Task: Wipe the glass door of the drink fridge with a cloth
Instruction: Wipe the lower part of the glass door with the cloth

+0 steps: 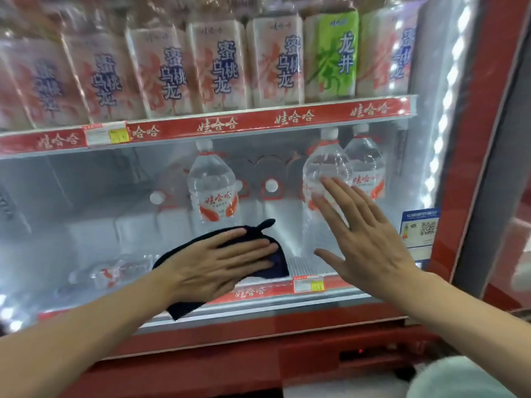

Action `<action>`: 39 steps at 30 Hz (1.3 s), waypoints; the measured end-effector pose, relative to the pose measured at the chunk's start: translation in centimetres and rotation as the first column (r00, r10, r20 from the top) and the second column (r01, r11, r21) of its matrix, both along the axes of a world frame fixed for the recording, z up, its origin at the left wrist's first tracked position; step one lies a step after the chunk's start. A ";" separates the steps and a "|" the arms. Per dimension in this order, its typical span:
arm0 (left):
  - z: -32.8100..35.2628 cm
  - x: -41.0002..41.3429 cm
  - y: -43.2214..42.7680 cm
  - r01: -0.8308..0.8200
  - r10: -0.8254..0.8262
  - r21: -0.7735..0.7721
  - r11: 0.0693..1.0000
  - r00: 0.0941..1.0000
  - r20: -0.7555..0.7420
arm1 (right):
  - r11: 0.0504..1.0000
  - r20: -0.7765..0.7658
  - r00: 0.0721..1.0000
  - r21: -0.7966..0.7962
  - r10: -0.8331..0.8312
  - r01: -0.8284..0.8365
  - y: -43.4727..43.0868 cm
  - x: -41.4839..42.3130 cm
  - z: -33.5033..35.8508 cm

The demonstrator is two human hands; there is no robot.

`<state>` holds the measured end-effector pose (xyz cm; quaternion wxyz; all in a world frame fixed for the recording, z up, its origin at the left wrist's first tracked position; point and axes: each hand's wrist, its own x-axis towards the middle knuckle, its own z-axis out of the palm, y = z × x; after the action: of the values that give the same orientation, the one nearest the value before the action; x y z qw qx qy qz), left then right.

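**Left palm flat on cloth, low on the glass**

Left hand (218,262): fingers straight and together, pointing right, nothing curled. It presses the dark cloth (260,229) against the glass door (86,211), in the lower part of the pane, just above the red bottom frame (258,334).

Cloth vs. hand: it sits between the palm and the glass, mostly covered. A twisted corner sticks up above the knuckles, an edge shows past the fingertips on the right, and a flap hangs below the wrist at lower left.

Right hand (370,242): open, fingers spread and pointing up-left, holding nothing. It is just beside the cloth on its right, with a gap between them. Cannot tell whether it actually touches the pane.

Behind the glass:
- Water bottles (212,191) stand on the lower shelf, and one lies on its side at lower left.
- Tea packs (218,67) line the top shelf, one of them green (333,53).
- A QR sticker (419,228) sits near the right frame.
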<state>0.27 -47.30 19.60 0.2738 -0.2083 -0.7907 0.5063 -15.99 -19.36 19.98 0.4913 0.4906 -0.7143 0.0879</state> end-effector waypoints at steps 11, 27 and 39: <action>5.2 -5.4 6.0 0.154 0.001 0.360 0.920 0.919 -0.395 | 0.996 0.056 0.997 -0.067 -0.058 0.061 2.2 -2.0 -0.8; 4.9 -8.7 9.6 0.127 -0.037 0.285 0.950 0.953 -0.301 | 0.991 0.118 0.989 -0.087 -0.089 0.100 7.7 -6.3 -0.5; -6.9 -9.2 10.5 0.077 -0.066 -0.060 0.995 0.983 0.173 | 0.994 0.116 0.992 -0.097 -0.044 0.055 8.1 -7.2 -0.8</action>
<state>-8.92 -36.79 12.66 0.2158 -0.2882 -0.7861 0.5024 -23.16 -11.25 19.20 0.4758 0.4416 -0.7478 0.1394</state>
